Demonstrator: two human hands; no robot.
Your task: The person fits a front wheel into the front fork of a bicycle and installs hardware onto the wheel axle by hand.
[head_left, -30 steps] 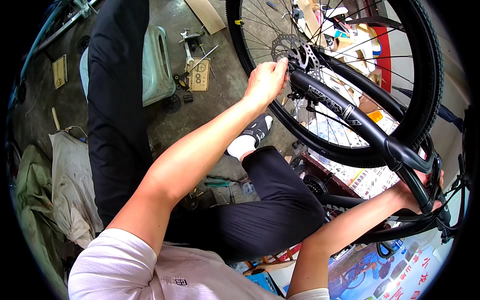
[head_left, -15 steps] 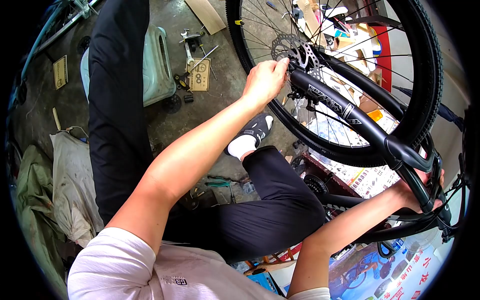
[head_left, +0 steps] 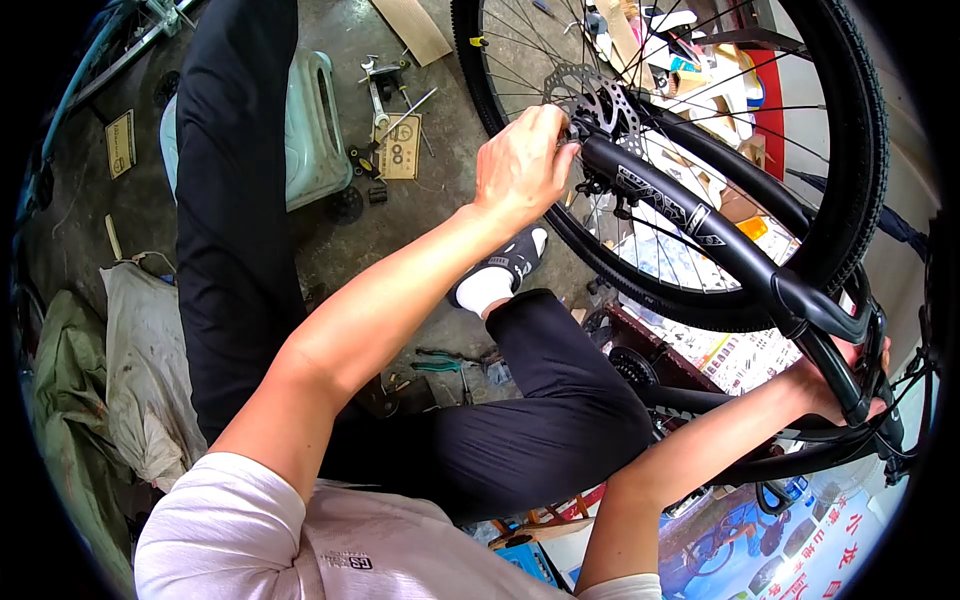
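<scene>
My left hand point(head_left: 520, 165) is closed at the lower end of the black suspension fork point(head_left: 690, 210), its fingers pinching the end of the wheel axle point(head_left: 573, 132). What exactly lies under the fingertips is partly hidden. Right beside them is the silver disc brake rotor point(head_left: 612, 108), with the black brake caliper point(head_left: 605, 192) below. The spoked wheel with its knobbly tyre point(head_left: 855, 180) sits between the fork legs. At the other end of the fork, my right hand point(head_left: 840, 385) is wrapped round the crown area, most of its fingers behind the black tubes.
A pale green plastic stool point(head_left: 318, 130) stands on the left. Wrenches point(head_left: 376, 95) and a cardboard piece point(head_left: 400, 148) lie on the floor, with green-handled pliers point(head_left: 437, 366) nearer me. Cables point(head_left: 915, 375) hang at the right. Sacks point(head_left: 145, 370) lean at the left.
My left hand has turned at the wrist and its fingers have curled up over the axle end. My right hand, the fork and the wheel have barely moved.
</scene>
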